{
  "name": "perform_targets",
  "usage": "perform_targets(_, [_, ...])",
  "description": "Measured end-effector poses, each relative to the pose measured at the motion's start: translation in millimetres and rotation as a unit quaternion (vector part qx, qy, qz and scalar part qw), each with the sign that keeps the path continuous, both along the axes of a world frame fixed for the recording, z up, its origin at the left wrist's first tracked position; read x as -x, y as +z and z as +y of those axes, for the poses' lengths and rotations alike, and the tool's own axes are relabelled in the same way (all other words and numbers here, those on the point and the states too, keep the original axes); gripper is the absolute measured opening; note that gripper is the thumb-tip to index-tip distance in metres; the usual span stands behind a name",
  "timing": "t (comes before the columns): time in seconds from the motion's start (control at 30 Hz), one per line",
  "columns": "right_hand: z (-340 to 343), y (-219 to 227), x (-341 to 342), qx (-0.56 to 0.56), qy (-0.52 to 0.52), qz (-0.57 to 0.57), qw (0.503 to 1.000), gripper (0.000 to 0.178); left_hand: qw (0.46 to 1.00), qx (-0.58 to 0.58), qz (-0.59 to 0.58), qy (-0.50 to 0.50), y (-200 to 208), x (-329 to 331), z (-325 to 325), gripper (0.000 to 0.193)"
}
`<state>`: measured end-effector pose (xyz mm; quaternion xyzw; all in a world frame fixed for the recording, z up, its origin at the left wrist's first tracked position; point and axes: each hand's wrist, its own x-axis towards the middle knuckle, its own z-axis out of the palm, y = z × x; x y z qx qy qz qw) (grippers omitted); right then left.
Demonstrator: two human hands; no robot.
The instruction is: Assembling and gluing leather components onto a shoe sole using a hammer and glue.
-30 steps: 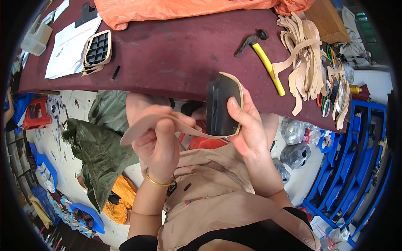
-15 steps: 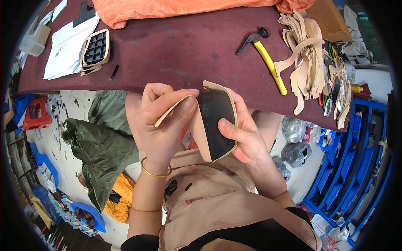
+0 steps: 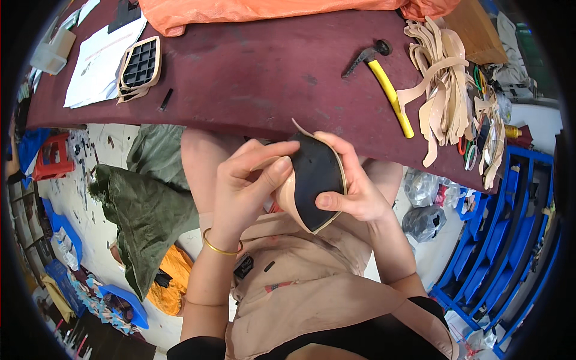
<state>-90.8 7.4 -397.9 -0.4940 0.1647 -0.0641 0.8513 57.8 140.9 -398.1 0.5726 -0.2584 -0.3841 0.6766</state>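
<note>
Between my hands, over my lap and just off the table's near edge, is a curved beige and black leather-like panel point(image 3: 316, 182). Its black face is turned up, and a beige strip runs along its edges. My left hand point(image 3: 255, 176) pinches the beige flap on the left side between thumb and fingers, the fingertips reaching the black face. My right hand point(image 3: 354, 186) grips the right edge, thumb pressed on the black face and fingers behind, where they are partly hidden. A narrow tip of the beige edge sticks up at the top.
On the dark red table point(image 3: 240, 78) lie a yellow-handled hammer point(image 3: 390, 96), a bundle of beige strips point(image 3: 441, 84), an orange cover point(image 3: 270, 11), papers point(image 3: 99, 66) and a black gridded piece with beige edging point(image 3: 141, 63). Blue racks point(image 3: 492, 234) stand at right, a red stool point(image 3: 53, 157) at left.
My left fingers have shifted right, pressing the flap down closer to the black face. The panel has turned and opened, showing more black. My right hand keeps its hold, moving slightly right.
</note>
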Motion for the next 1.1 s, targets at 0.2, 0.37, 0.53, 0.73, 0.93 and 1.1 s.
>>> perform_targets(0.2, [-1.1,-8.9,6.9,0.061,0.053,-0.009,0.997,0.085,0.971,0.016,0.231,0.052,-11.1,15.4,-1.1,0.028])
perform_targets(0.37, [2.3,-23.7,9.0,0.132,0.038,-0.068,0.988,0.082,0.857,0.020,0.507,0.095,-21.6,37.1,-5.2,0.030])
perform_targets(0.53, [-3.4,-22.9,2.2,0.029,0.014,-0.055,0.998,0.073,0.921,0.030,0.378,0.093,-17.7,34.1,-3.2,0.035])
perform_targets(0.73, [-4.9,3.3,-34.9,-0.131,0.019,0.068,0.989,0.038,0.963,0.011,0.268,0.020,-21.2,34.5,1.4,0.032])
perform_targets(0.93, [10.3,-11.1,-31.6,-0.119,-0.031,0.072,0.990,0.031,0.936,0.017,0.346,0.055,-22.9,37.2,-4.5,0.032])
perform_targets(1.1, [15.7,-15.9,-38.0,-0.072,-0.121,0.098,0.985,0.034,0.896,0.002,0.433,0.101,-22.2,34.2,-7.5,0.034])
